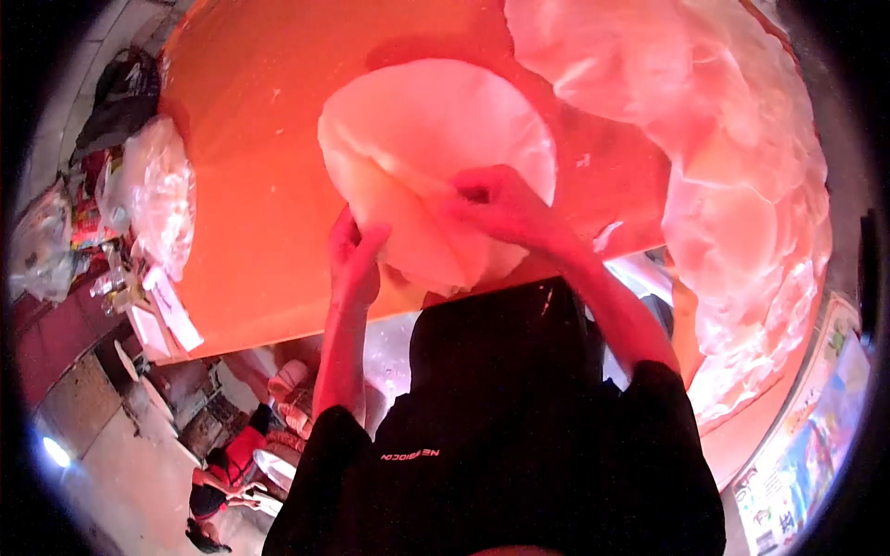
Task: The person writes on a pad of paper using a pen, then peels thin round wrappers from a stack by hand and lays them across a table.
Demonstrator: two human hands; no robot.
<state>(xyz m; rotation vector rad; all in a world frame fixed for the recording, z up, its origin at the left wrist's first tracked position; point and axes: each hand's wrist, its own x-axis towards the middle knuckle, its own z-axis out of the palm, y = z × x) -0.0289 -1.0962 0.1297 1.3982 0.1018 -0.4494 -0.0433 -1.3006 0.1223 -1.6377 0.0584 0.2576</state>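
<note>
A thin, pale round sheet [436,111], perhaps flatbread or dough, lies at the near edge of the orange table [250,185]. Its near part is folded up, with a crease running across the middle. My left hand [357,255] pinches the sheet's near left edge between thumb and fingers. On the right, my right hand [505,199] has its fingers curled in a pinch on the folded part. The red light hides how many layers lie between the fingers. A large heap of similar thin sheets [732,204] covers the table's right side.
Plastic bags [159,199] and packets sit along the left edge, near a white box [171,310]. A dark bag [120,93] lies at the far left corner. Below left, another person [227,473] in red is on the floor area. A colourful printed panel [816,445] stands at lower right.
</note>
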